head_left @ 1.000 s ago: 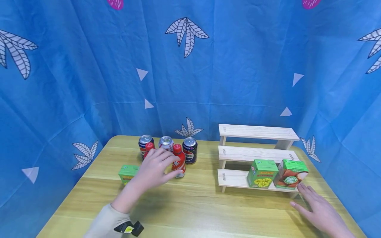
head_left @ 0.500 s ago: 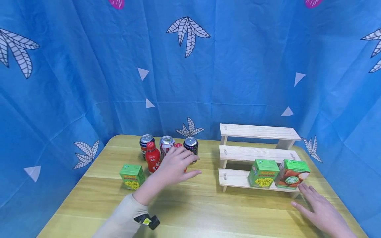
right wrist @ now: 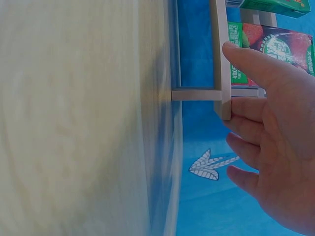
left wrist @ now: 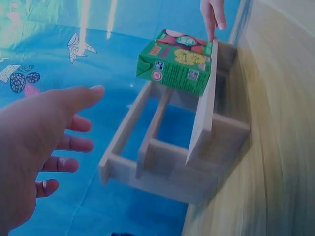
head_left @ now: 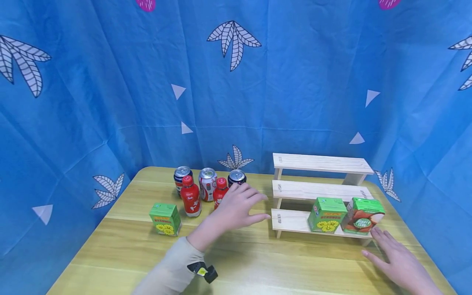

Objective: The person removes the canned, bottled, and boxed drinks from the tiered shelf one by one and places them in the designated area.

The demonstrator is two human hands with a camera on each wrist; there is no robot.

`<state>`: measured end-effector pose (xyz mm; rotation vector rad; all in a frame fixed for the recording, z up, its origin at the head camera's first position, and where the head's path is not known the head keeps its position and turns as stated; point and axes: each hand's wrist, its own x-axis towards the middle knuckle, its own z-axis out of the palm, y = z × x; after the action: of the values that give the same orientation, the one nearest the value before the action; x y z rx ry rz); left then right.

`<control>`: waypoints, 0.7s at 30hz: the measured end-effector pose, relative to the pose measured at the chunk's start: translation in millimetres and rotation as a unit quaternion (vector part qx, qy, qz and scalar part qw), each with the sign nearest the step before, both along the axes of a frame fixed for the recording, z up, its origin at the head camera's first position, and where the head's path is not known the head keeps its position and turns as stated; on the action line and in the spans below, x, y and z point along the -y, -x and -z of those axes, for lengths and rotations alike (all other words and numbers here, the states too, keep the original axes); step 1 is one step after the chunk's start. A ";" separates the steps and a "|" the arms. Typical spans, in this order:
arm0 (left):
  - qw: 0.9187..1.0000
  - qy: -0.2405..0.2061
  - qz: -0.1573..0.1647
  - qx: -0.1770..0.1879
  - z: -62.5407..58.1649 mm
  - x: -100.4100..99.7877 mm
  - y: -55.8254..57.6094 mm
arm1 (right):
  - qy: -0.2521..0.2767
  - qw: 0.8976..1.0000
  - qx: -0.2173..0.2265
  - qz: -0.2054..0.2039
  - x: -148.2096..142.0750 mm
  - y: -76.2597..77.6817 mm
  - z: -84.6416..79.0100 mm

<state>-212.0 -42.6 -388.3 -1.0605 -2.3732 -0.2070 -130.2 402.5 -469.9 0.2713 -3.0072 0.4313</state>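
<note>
My left hand (head_left: 237,207) is above the table, fingers loosely spread, holding nothing. In the head view it partly covers a red bottle (head_left: 221,189) and a dark blue can (head_left: 236,176). My right hand (head_left: 400,260) has its fingertips right at the right end of the wooden three-step shelf (head_left: 289,221), with nothing in its grasp. On the bottom step stand a green drink carton with yellow flowers (head_left: 327,215) and, closest to the right hand, a green and red-brown carton (head_left: 362,216). The left wrist view shows the left hand (left wrist: 37,142) apart from the shelf's end.
Left on the table stand another green drink carton (head_left: 165,220), a red bottle (head_left: 190,197), a dark blue can (head_left: 181,178) and a white-and-red can (head_left: 207,185). Blue patterned cloth (head_left: 309,82) surrounds the wooden table (head_left: 121,254) at the back and sides.
My left hand has moved right, from over the bottles toward the shelf, uncovering the left red bottle and the table's green carton. The right hand has stayed by the shelf.
</note>
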 end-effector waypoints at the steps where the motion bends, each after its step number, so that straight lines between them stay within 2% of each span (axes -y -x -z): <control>1: 1.000 0.003 -0.002 0.004 -0.2 -3.4 0.1 | 0.000 1.000 0.000 0.000 -0.2 -0.1 0.4; 6: 1.000 0.018 -0.004 0.015 -0.9 -20.6 2.2 | -0.002 1.000 0.011 0.003 -1.1 1.6 0.1; 15: 1.000 0.001 0.023 -0.014 5.6 -52.3 10.3 | 0.000 1.000 0.013 0.000 -2.5 2.3 -1.1; 18: 1.000 -0.001 0.018 -0.013 7.5 -62.4 11.5 | 0.001 1.000 0.009 -0.001 -2.0 1.3 -0.8; 21: 1.000 0.010 0.004 0.003 8.9 -72.0 11.8 | 0.000 1.000 0.008 -0.001 -1.1 0.6 -0.6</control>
<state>-223.8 29.5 -397.2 -1.0794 -2.3818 -0.1909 -130.8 403.6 -469.2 0.2712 -3.0226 0.4371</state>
